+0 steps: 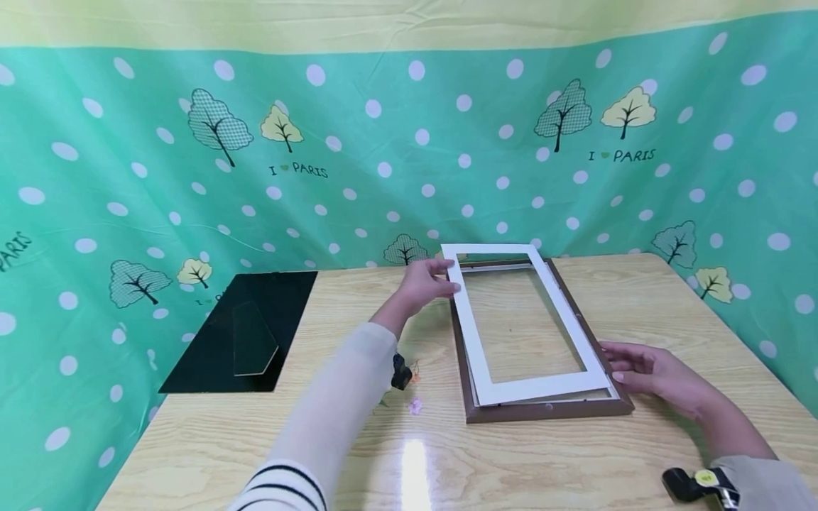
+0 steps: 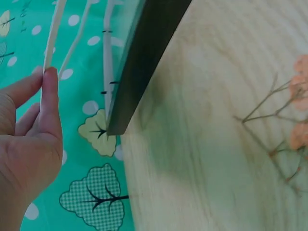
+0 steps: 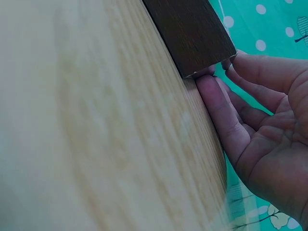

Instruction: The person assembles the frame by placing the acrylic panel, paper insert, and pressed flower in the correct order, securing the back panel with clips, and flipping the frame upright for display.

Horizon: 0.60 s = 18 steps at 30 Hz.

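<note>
My left hand (image 1: 422, 285) pinches the upper left edge of a white picture mat (image 1: 543, 388) between thumb and fingers. The mat lies tilted over a brown picture frame (image 1: 549, 409), its far end raised above the frame and its near end close over the frame's opening. In the left wrist view the mat (image 2: 54, 33) is seen edge-on at the fingertips, apart from the dark frame side (image 2: 144, 67). At the frame's right side, my right hand (image 1: 658, 376) grips the rail; in the right wrist view thumb and fingers close around the brown rail (image 3: 192, 38).
A black backing board (image 1: 268, 287) with a fold-out stand (image 1: 252, 341) lies at the left of the wooden table (image 1: 358, 461). Left of the frame are a small pink flower (image 1: 415, 405) and an orange-flowered sprig (image 2: 301, 96). A green dotted curtain (image 1: 383, 142) hangs behind.
</note>
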{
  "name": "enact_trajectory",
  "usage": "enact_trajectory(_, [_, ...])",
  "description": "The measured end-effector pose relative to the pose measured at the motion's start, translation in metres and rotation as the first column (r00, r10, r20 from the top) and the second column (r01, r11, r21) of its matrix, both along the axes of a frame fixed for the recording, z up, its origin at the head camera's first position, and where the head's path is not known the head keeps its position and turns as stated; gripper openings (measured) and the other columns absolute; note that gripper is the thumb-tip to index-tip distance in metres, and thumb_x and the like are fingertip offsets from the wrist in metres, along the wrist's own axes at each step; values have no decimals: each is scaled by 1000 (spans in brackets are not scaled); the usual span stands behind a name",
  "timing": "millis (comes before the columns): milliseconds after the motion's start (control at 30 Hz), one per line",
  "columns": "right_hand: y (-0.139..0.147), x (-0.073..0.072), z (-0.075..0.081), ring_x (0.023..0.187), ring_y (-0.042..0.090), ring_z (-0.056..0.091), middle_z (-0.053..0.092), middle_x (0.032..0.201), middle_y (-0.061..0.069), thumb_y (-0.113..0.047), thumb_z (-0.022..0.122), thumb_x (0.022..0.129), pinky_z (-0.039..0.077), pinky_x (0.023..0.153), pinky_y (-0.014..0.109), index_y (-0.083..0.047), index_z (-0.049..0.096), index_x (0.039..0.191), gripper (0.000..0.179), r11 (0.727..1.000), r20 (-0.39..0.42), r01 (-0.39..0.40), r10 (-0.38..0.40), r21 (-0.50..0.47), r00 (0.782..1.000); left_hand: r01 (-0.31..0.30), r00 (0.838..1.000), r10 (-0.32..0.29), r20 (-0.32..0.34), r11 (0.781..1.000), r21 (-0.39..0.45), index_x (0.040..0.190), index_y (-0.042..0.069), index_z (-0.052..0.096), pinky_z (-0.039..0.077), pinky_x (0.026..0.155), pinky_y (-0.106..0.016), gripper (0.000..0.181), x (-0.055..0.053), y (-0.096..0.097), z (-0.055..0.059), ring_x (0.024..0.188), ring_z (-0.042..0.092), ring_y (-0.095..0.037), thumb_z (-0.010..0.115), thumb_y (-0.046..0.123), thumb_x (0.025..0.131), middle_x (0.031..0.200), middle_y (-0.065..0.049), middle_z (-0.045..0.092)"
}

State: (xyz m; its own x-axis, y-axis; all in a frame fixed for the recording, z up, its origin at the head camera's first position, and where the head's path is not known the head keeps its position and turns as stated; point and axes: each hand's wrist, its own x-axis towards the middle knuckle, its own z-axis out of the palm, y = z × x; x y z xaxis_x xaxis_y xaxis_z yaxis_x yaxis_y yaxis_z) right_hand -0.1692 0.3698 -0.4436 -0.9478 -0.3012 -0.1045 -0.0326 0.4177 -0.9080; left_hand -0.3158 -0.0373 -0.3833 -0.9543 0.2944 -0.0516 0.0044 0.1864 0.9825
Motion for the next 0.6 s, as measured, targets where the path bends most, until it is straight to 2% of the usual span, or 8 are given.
enact_trajectory(100, [0,0,0,103,3,58,54,133,16,-11,65,94,51,83,21,10,32,146,65,1000,2,2,-2,-1,1000,-5,1000,4,-15,998,-66,128,2,61,58,75,-29,46,2,4,-4,79,70,-23,74,0,84,118,-14,61])
enact_trajectory(167, [0,0,0,103,4,58,55,131,12,-11,65,94,51,83,21,10,33,146,64,1000,3,4,-4,-2,1000,12,1000,-15,-21,994,-111,128,-1,60,58,73,-30,47,3,8,-5,76,70,-23,75,1,84,110,-15,63])
enact_trajectory(233, [0,0,0,103,4,58,55,130,10,-11,65,94,51,83,21,10,33,145,64,1000,3,3,-3,-1,1000,25,999,-31,-32,986,-167,130,-2,58,58,73,-31,52,4,11,-6,75,70,-21,77,1,82,112,-17,62])
enact_trajectory(367, [0,0,0,102,4,58,53,131,15,-11,65,94,51,83,21,10,33,145,64,1000,1,4,-4,4,1000,-5,997,-18,-74,953,-303,130,-1,59,56,77,-29,58,8,16,-8,73,69,-15,82,9,78,116,-17,64])
enact_trajectory(467, [-1,-1,0,102,3,57,53,132,17,-12,65,94,51,83,21,10,33,145,64,1000,2,6,-6,6,1000,-42,995,6,-99,931,-363,128,1,61,55,77,-27,57,10,19,-10,73,67,-12,83,14,78,111,-13,67])
enact_trajectory(533, [-1,-1,1,102,4,58,53,131,15,-12,65,94,51,83,21,10,33,145,64,1000,4,8,-8,6,1000,-46,993,1,-114,917,-396,128,2,62,55,74,-27,57,11,19,-12,74,66,-12,84,16,78,108,-11,68])
enact_trajectory(600, [-1,0,1,102,4,58,54,131,15,-11,65,94,51,83,21,10,33,145,64,1000,7,10,-10,5,1000,-42,991,-19,-131,894,-445,129,4,62,53,73,-26,59,12,19,-12,79,63,-12,85,20,76,110,-10,68])
